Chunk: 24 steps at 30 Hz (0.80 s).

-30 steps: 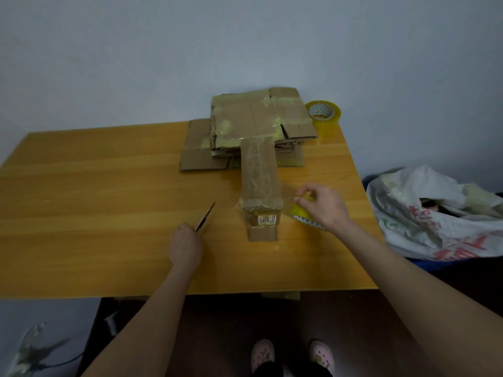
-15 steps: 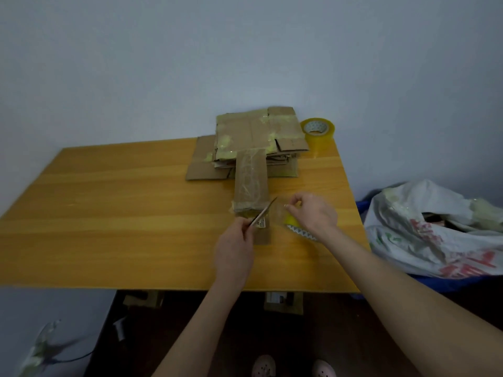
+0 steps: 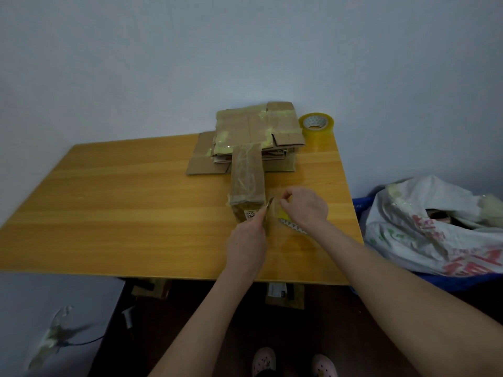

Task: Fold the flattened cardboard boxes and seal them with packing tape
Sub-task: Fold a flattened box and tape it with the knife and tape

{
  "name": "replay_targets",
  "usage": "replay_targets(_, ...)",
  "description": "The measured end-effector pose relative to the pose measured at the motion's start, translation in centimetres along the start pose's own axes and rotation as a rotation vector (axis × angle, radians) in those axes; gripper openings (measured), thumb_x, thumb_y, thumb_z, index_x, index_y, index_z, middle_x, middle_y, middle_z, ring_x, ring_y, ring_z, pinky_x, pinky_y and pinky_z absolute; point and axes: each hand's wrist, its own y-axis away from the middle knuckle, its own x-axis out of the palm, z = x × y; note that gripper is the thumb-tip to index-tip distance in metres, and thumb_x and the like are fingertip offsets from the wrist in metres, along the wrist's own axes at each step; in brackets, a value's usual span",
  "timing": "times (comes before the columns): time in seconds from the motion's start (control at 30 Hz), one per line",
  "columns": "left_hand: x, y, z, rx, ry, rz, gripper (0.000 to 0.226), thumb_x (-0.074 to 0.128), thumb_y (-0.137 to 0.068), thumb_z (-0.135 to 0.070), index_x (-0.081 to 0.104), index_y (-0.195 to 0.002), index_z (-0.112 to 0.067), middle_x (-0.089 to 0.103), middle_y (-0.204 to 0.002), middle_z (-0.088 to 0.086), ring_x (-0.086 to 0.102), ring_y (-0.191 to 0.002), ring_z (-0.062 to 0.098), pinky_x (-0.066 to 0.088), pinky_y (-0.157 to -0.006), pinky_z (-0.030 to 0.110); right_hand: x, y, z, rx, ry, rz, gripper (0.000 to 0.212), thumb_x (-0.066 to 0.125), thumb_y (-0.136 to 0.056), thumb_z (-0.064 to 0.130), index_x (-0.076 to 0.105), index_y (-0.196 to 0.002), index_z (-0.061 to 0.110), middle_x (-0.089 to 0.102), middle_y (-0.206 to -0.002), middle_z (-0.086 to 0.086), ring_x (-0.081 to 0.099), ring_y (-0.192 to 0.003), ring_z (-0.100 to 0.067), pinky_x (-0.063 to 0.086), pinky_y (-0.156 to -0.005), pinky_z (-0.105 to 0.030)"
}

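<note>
Right hand (image 3: 306, 206) grip pinches flimsy, sticky tape (image 3: 274, 206) taut beside the light, stiff box (image 3: 247, 175); left hand (image 3: 246, 246) clutches a blade (image 3: 265, 210).

Tape roll (image 3: 291, 225) mostly hidden under the right hand (image 3: 306, 206) — box label (image 3: 250, 213) unreadable.

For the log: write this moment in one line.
left hand: grips blade at box corner; right hand: holds tape roll; box: folded, on table
</note>
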Motion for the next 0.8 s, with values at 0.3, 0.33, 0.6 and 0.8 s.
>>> replay_targets(0.3, 0.1, -0.9, -0.4, -0.029, 0.01, 0.038, 0.048, 0.038, -0.098, -0.01, 0.044, -0.142, -0.029, 0.069, -0.1, 0.011, 0.063, -0.088, 0.026, 0.051, -0.075, 0.036, 0.2, -0.2, 0.5, -0.013, 0.013, -0.005, 0.022, 0.045, -0.098, 0.037, 0.064, -0.105, 0.027, 0.066, -0.109, 0.0, 0.061, -0.098, -0.024, 0.043, -0.066, -0.03)
replay_targets(0.33, 0.1, -0.9, -0.5, -0.038, 0.004, 0.049, 0.047, 0.038, -0.099, -0.011, 0.044, -0.142, -0.029, 0.069, -0.101, 0.011, 0.063, -0.09, 0.026, 0.05, -0.076, 0.036, 0.2, -0.2, 0.5, -0.011, 0.017, -0.01, 0.022, 0.045, -0.098, 0.037, 0.064, -0.104, 0.027, 0.066, -0.108, 0.0, 0.061, -0.097, -0.024, 0.043, -0.065, -0.031)
replay_targets(0.6, 0.1, -1.6, -0.2, -0.013, -0.005, 0.039, 0.047, 0.039, -0.097, -0.009, 0.048, -0.139, -0.027, 0.07, -0.102, 0.009, 0.064, -0.091, 0.025, 0.05, -0.077, 0.033, 0.1, -0.2, 0.8, 0.019, 0.025, -0.019, 0.02, 0.045, -0.098, 0.037, 0.063, -0.102, 0.028, 0.067, -0.103, -0.001, 0.061, -0.092, -0.024, 0.042, -0.064, -0.031)
replay_targets(0.8, -0.1, -2.5, -0.2, -0.017, -0.008, 0.081, 0.046, 0.039, -0.096, -0.007, 0.05, -0.138, -0.024, 0.066, -0.118, 0.007, 0.061, -0.107, 0.024, 0.048, -0.088, 0.033, 0.2, 0.1, 1.0, 0.025, 0.088, -0.044, 0.022, 0.043, -0.099, 0.035, 0.063, -0.103, 0.026, 0.067, -0.102, -0.001, 0.062, -0.092, -0.025, 0.041, -0.062, -0.03)
